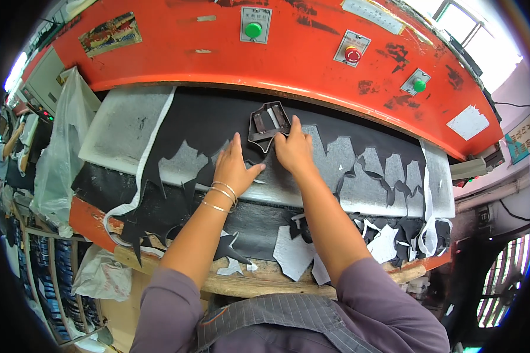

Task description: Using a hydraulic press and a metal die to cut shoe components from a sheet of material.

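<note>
A dark metal cutting die [255,130] with an angular outline lies on a black sheet [209,109], close under the orange machine beam. My right hand [294,152] has its thumb and index finger at the die's lower right corner, closed on its edge. My left hand [232,167] rests just below and left of the die, apart from it, fingers stretched out and thumb spread; it holds nothing. Thin bangles circle that wrist. Around both hands the sheet's near edge is jagged with cut-out gaps, through which the pale cutting board [359,191] shows.
The orange beam [188,47] spans the far side, carrying green buttons [253,30] and a red button [353,55]. White and black scraps [293,253] lie along the near wooden ledge [265,286]. A clear plastic bag [65,153] hangs at the left.
</note>
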`<state>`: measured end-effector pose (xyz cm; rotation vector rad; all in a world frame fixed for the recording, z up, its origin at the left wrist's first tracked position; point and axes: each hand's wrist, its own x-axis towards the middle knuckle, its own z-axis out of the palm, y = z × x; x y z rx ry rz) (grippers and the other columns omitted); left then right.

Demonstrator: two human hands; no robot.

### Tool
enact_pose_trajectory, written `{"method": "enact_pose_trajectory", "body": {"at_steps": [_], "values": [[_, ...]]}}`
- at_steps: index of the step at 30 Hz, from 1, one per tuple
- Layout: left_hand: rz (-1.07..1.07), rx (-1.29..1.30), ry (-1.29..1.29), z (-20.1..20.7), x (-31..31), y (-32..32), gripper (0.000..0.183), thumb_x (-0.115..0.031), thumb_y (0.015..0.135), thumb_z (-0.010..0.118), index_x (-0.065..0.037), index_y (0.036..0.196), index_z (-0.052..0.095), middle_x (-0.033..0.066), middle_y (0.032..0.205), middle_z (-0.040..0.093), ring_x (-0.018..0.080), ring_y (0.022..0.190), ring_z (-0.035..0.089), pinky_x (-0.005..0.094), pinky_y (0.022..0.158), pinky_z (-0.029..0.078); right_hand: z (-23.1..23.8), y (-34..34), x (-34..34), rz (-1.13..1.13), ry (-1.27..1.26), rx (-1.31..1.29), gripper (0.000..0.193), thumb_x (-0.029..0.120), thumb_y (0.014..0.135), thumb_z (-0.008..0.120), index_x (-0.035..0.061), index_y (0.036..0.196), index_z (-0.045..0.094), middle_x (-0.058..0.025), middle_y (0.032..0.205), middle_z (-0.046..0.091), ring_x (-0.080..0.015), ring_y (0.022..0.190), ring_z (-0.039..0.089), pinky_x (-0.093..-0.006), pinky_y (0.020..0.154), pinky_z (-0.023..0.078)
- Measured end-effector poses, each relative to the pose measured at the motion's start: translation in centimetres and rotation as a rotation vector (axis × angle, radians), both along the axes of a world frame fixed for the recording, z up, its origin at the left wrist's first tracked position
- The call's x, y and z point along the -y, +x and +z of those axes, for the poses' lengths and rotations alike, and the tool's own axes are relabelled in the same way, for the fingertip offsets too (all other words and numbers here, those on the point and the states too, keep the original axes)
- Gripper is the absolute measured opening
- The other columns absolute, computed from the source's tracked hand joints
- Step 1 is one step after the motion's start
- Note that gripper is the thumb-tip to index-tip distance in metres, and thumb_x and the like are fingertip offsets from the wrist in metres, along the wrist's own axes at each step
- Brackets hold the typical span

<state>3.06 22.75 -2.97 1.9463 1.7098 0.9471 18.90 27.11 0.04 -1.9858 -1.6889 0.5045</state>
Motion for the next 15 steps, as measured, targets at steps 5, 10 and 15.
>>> {"method": "enact_pose_trajectory", "body": {"at_steps": [5, 10, 15], "values": [[0.07, -0.152, 0.037, -0.1, -2.2, 2.6, 0.088, -0.042, 0.071, 0.076, 0.006, 0.135, 0.039, 0.0263, 0.131, 0.05, 0.0342, 0.128, 0.044, 0.0463, 0.11, 0.026, -3.1, 2.7, 2.6, 0.104, 0.225, 0.115, 0.075, 0.02, 0.077, 0.053, -0.0105, 0.14, 0.027, -0.019, 0.134, 0.051, -0.0335, 0.131, 0.037, -0.0454, 0.108, 0.022], [0.048, -0.122, 0.121, -0.8, -2.2, 1.2, 0.08, -0.037, 0.068, 0.077, 0.004, 0.13, 0.046, 0.0243, 0.127, 0.055, 0.037, 0.122, 0.049, 0.0439, 0.108, 0.031, -2.9, 2.6, 3.1, 0.141, 0.242, 0.078, 0.075, 0.016, 0.073, 0.055, -0.0119, 0.138, 0.028, -0.0187, 0.129, 0.055, -0.033, 0.127, 0.042, -0.0467, 0.107, 0.024], [-0.021, -0.075, 0.092, -0.1, -1.1, -0.2, 0.079, -0.033, 0.067, 0.08, 0.003, 0.129, 0.046, 0.0246, 0.121, 0.058, 0.0435, 0.118, 0.049, 0.0448, 0.108, 0.033, -2.6, 2.7, 4.3, 0.239, 0.335, 0.043, 0.074, 0.012, 0.071, 0.055, -0.0154, 0.135, 0.03, -0.0193, 0.12, 0.06, -0.0343, 0.118, 0.049, -0.0479, 0.105, 0.027]]}}
